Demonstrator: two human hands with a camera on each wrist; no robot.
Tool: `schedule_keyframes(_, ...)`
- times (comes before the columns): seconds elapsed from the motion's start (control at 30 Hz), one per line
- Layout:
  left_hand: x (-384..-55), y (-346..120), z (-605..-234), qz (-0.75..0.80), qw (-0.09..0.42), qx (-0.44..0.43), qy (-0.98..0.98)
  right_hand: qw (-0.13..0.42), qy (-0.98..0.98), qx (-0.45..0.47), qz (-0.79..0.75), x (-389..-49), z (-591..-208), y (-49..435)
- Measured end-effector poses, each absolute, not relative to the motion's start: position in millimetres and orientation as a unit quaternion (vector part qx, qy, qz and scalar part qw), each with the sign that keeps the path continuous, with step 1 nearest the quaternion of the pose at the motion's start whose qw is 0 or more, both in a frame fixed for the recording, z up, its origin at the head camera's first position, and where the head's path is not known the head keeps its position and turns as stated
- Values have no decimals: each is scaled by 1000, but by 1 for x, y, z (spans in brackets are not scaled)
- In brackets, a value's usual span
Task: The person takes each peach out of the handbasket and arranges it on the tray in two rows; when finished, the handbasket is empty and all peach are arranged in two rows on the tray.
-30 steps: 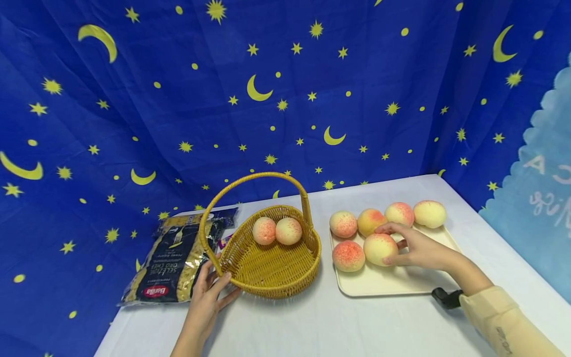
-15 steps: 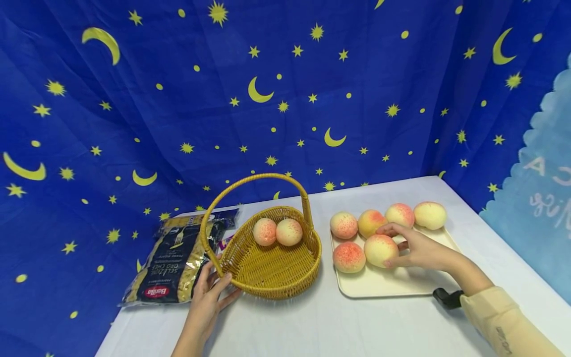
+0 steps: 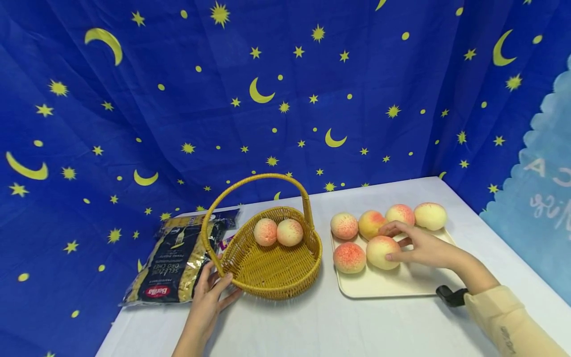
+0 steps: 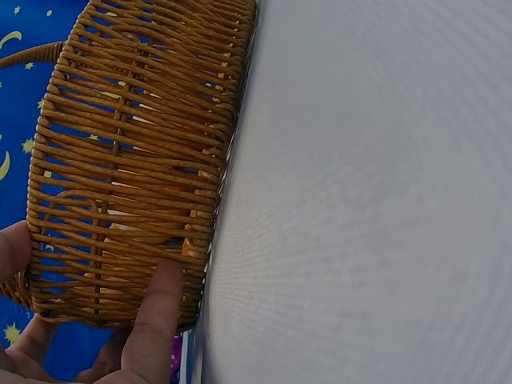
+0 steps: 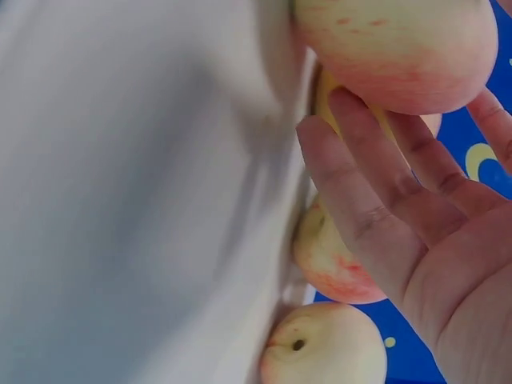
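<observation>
My left hand (image 3: 208, 301) grips the wicker basket (image 3: 276, 285) at its left end, beside the foot of the handle. In the left wrist view, one finger lies along the basket's woven side (image 4: 120, 176). Two peaches (image 3: 290, 232) sit at the back inside the basket. On the right, my right hand (image 3: 419, 248) holds a pale peach (image 3: 382, 253) at the front of the cream tray (image 3: 392, 285), thumb on the near side and fingers behind. In the right wrist view, the fingers reach under this peach (image 5: 400, 56). A redder peach (image 3: 349, 258) lies left of it.
Several more peaches (image 3: 344, 226) line the tray's back edge. Bags of pasta (image 3: 165, 267) lie left of the basket. A black object (image 3: 450, 296) is at my right wrist, by the tray's corner. A blue star-and-moon curtain (image 3: 285, 99) hangs behind the white table (image 3: 294, 327).
My right hand has shifted slightly right, and the pale peach has moved and turned a little with it. My left hand keeps its grip on the basket.
</observation>
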State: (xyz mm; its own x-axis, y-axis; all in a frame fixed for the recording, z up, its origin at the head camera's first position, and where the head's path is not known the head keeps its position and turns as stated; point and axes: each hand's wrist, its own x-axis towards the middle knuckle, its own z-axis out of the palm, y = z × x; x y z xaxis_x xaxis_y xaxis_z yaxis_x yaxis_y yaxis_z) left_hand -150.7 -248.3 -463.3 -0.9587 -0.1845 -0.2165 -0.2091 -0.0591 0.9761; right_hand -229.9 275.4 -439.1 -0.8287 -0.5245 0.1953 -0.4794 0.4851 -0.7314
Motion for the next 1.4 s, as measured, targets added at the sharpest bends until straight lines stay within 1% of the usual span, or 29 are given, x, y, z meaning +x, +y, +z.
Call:
schedule_keyframes(0.1, -151, -248, -464, 713, 8, -142, 686, 31, 865, -286, -411, -232, -435, 277)
schedule_keyframes(0.27, -151, -248, -464, 712, 10, -141, 687, 66, 858, -272, -431, -234, -428, 276)
schedule_keyframes(0.4, -152, -249, -464, 712, 11, -143, 687, 82, 869, -272, -406, -234, -424, 279)
schedule_keyframes(0.57, -151, -249, -463, 713, 10, -146, 686, 89, 883, -273, -372, -231, -427, 290)
schedule_keyframes(0.67, -152, -249, -462, 714, 10, -145, 685, 87, 880, -277, -374, -229, -430, 298)
schedule_keyframes(0.77, -153, -249, -462, 714, 12, -144, 685, 97, 877, -281, -379, -225, -432, 306)
schedule_keyframes(0.93, -152, -248, -462, 712, 12, -146, 687, 149, 882, -246, -374, -218, -428, 319)
schedule_keyframes(1.23, -152, -248, -462, 711, 11, -145, 688, 250, 898, -146, -330, -204, -415, 335)
schedule_keyframes(1.33, -152, -248, -463, 711, 10, -146, 687, 275, 889, -117, -346, -202, -414, 335)
schedule_keyframes(1.4, -152, -248, -463, 711, 11, -146, 688, 281, 883, -114, -357, -202, -416, 335)
